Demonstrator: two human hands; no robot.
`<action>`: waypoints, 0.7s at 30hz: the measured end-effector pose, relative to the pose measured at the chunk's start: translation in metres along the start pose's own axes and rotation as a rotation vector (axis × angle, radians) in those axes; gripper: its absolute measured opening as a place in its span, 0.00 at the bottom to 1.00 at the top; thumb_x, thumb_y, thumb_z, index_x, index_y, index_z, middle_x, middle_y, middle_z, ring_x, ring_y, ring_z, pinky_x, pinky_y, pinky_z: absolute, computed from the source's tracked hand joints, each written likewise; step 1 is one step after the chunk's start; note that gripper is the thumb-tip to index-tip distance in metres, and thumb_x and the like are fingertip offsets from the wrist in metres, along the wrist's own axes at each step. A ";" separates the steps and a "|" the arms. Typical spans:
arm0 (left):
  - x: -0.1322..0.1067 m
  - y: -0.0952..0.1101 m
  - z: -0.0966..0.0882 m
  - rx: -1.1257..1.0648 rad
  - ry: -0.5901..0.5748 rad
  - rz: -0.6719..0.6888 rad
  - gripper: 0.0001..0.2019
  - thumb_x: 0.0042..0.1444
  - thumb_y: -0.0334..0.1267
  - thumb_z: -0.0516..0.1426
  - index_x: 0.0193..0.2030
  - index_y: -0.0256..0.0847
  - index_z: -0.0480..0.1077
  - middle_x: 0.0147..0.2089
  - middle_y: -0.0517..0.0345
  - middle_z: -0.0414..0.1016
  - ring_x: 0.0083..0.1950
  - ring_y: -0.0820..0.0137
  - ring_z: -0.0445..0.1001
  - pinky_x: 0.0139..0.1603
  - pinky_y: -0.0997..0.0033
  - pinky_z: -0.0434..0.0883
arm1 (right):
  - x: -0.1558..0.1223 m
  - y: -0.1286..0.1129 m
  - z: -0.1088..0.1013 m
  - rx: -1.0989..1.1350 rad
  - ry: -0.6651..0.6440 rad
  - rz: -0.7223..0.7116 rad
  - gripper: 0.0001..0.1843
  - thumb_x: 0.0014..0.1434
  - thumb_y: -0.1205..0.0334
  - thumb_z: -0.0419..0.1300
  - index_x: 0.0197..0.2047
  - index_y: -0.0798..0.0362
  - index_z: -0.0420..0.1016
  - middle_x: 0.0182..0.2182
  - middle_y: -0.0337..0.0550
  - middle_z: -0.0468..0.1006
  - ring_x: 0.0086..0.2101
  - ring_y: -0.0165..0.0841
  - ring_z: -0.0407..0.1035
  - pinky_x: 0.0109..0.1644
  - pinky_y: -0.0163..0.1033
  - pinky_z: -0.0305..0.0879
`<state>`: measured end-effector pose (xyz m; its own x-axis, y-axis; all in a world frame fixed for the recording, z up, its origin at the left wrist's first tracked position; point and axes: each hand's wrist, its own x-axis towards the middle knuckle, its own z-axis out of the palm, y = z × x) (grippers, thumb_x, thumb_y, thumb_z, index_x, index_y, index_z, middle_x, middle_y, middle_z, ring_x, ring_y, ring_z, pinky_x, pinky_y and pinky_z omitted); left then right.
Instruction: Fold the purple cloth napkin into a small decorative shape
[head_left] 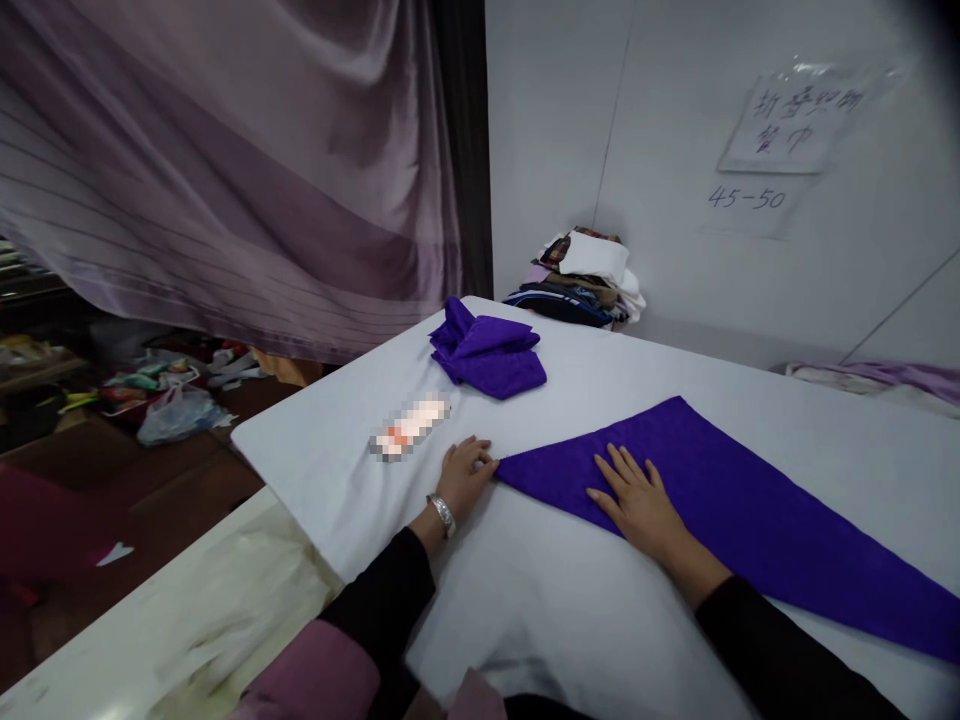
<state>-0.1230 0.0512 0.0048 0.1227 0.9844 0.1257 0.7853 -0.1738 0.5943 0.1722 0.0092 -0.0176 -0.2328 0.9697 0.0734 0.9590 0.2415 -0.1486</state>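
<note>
A purple cloth (750, 500), folded into a triangle, lies flat on the white-covered table (570, 600). My right hand (637, 497) rests on it palm down with the fingers spread, near its left point. My left hand (465, 475), with a silver watch on the wrist, has its fingers curled and pinches the cloth's left tip. A second purple cloth (489, 357), folded into a small bundle, sits farther back on the table.
A small blurred white-and-orange object (409, 428) lies left of my left hand. A stack of folded fabrics (581, 278) sits against the white wall. A mauve curtain (225, 170) hangs at left, with clutter and bags (176, 405) on the floor below.
</note>
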 end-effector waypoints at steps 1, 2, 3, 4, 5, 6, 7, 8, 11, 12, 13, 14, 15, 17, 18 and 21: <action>0.000 -0.002 -0.001 -0.004 -0.014 0.013 0.07 0.54 0.41 0.53 0.28 0.44 0.69 0.54 0.57 0.71 0.63 0.61 0.58 0.63 0.48 0.49 | 0.000 0.000 0.000 0.005 -0.003 0.001 0.37 0.61 0.37 0.37 0.65 0.51 0.52 0.65 0.49 0.48 0.63 0.44 0.38 0.62 0.58 0.35; 0.001 -0.003 -0.002 -0.006 -0.028 0.025 0.08 0.54 0.42 0.53 0.28 0.44 0.69 0.54 0.57 0.71 0.63 0.61 0.58 0.63 0.48 0.49 | 0.000 0.001 0.001 0.009 -0.005 0.002 0.37 0.60 0.37 0.37 0.65 0.51 0.51 0.65 0.49 0.48 0.63 0.44 0.38 0.62 0.58 0.35; 0.002 -0.005 -0.003 -0.007 -0.040 0.037 0.08 0.54 0.42 0.53 0.27 0.44 0.69 0.54 0.57 0.71 0.63 0.60 0.57 0.63 0.47 0.49 | 0.000 0.001 0.001 0.012 -0.008 0.003 0.37 0.60 0.37 0.36 0.65 0.51 0.51 0.65 0.49 0.47 0.64 0.44 0.37 0.62 0.58 0.34; 0.002 -0.006 -0.003 -0.006 -0.050 0.048 0.09 0.54 0.42 0.53 0.27 0.44 0.69 0.54 0.57 0.71 0.64 0.60 0.57 0.63 0.47 0.49 | 0.000 0.001 0.001 0.013 -0.010 0.005 0.37 0.60 0.37 0.36 0.65 0.51 0.51 0.65 0.49 0.47 0.64 0.44 0.37 0.62 0.58 0.34; 0.003 -0.007 -0.004 -0.003 -0.057 0.057 0.09 0.54 0.42 0.53 0.27 0.44 0.69 0.54 0.57 0.71 0.64 0.59 0.57 0.63 0.47 0.49 | 0.000 0.001 0.002 0.014 -0.011 0.006 0.38 0.60 0.37 0.36 0.65 0.51 0.51 0.65 0.49 0.47 0.64 0.44 0.37 0.62 0.57 0.34; 0.003 -0.008 -0.005 0.000 -0.062 0.067 0.09 0.54 0.42 0.53 0.27 0.44 0.70 0.55 0.57 0.71 0.64 0.59 0.56 0.63 0.47 0.49 | 0.001 0.001 0.002 0.015 -0.011 0.007 0.38 0.60 0.37 0.36 0.65 0.51 0.51 0.65 0.49 0.48 0.64 0.44 0.37 0.62 0.57 0.34; 0.004 -0.008 -0.005 0.004 -0.066 0.076 0.09 0.54 0.42 0.53 0.27 0.44 0.70 0.55 0.57 0.70 0.64 0.59 0.56 0.63 0.48 0.49 | 0.001 0.002 0.002 0.015 -0.010 0.007 0.38 0.60 0.37 0.36 0.65 0.51 0.52 0.65 0.50 0.48 0.63 0.44 0.38 0.62 0.57 0.34; 0.004 -0.009 -0.006 0.009 -0.068 0.084 0.09 0.54 0.42 0.53 0.27 0.44 0.70 0.55 0.57 0.70 0.64 0.59 0.55 0.63 0.48 0.49 | 0.001 0.001 0.002 0.014 -0.009 0.007 0.38 0.60 0.37 0.36 0.65 0.51 0.52 0.65 0.50 0.48 0.63 0.44 0.38 0.62 0.57 0.34; 0.004 -0.009 -0.005 0.025 -0.069 0.102 0.11 0.55 0.42 0.52 0.27 0.43 0.71 0.55 0.57 0.70 0.65 0.59 0.54 0.63 0.47 0.50 | 0.001 0.001 0.000 0.014 -0.008 0.008 0.38 0.60 0.37 0.36 0.65 0.51 0.52 0.65 0.50 0.48 0.63 0.43 0.38 0.62 0.57 0.34; 0.005 -0.010 -0.005 0.029 -0.067 0.106 0.11 0.56 0.42 0.51 0.27 0.44 0.71 0.55 0.57 0.70 0.65 0.59 0.54 0.63 0.47 0.50 | 0.000 0.001 0.000 0.014 -0.008 0.009 0.37 0.60 0.37 0.36 0.65 0.51 0.53 0.65 0.50 0.48 0.63 0.43 0.38 0.62 0.57 0.34; 0.005 -0.010 -0.004 0.034 -0.065 0.110 0.12 0.56 0.42 0.51 0.27 0.44 0.71 0.55 0.57 0.70 0.65 0.58 0.55 0.63 0.47 0.50 | 0.000 0.001 0.000 0.014 -0.008 0.009 0.37 0.60 0.37 0.36 0.65 0.51 0.53 0.65 0.50 0.48 0.63 0.43 0.39 0.62 0.57 0.35; 0.005 -0.010 -0.004 0.038 -0.062 0.113 0.12 0.57 0.42 0.51 0.27 0.44 0.71 0.54 0.57 0.71 0.64 0.58 0.55 0.63 0.46 0.50 | 0.000 0.001 -0.001 0.013 -0.008 0.008 0.38 0.60 0.37 0.36 0.65 0.52 0.52 0.65 0.50 0.48 0.63 0.43 0.39 0.62 0.57 0.35; 0.005 -0.010 -0.003 0.043 -0.059 0.117 0.12 0.57 0.42 0.51 0.27 0.44 0.71 0.54 0.57 0.71 0.64 0.58 0.55 0.63 0.46 0.51 | 0.000 0.001 -0.001 0.011 -0.008 0.007 0.37 0.60 0.37 0.37 0.65 0.52 0.53 0.65 0.50 0.48 0.63 0.43 0.39 0.62 0.57 0.35; 0.005 -0.011 -0.002 0.052 -0.051 0.126 0.12 0.57 0.42 0.51 0.26 0.44 0.71 0.54 0.57 0.71 0.64 0.57 0.55 0.62 0.45 0.51 | 0.000 0.001 -0.001 0.006 -0.007 0.009 0.37 0.60 0.37 0.37 0.64 0.52 0.53 0.65 0.50 0.48 0.63 0.43 0.39 0.62 0.57 0.35; 0.005 -0.011 -0.002 0.057 -0.045 0.132 0.12 0.57 0.41 0.51 0.26 0.44 0.71 0.54 0.57 0.71 0.64 0.57 0.55 0.62 0.45 0.51 | 0.000 0.001 -0.001 0.005 -0.006 0.011 0.37 0.60 0.38 0.37 0.64 0.52 0.53 0.65 0.49 0.48 0.63 0.43 0.39 0.62 0.57 0.35; 0.005 -0.013 0.000 0.069 -0.028 0.153 0.11 0.57 0.41 0.51 0.27 0.43 0.71 0.53 0.56 0.70 0.65 0.57 0.54 0.62 0.45 0.51 | 0.000 0.001 0.000 0.007 -0.002 0.015 0.37 0.60 0.37 0.37 0.64 0.51 0.53 0.65 0.49 0.48 0.63 0.43 0.39 0.62 0.57 0.35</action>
<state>-0.1331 0.0588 -0.0021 0.2601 0.9471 0.1879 0.7959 -0.3205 0.5137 0.1729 0.0097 -0.0175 -0.2191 0.9733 0.0691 0.9612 0.2274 -0.1561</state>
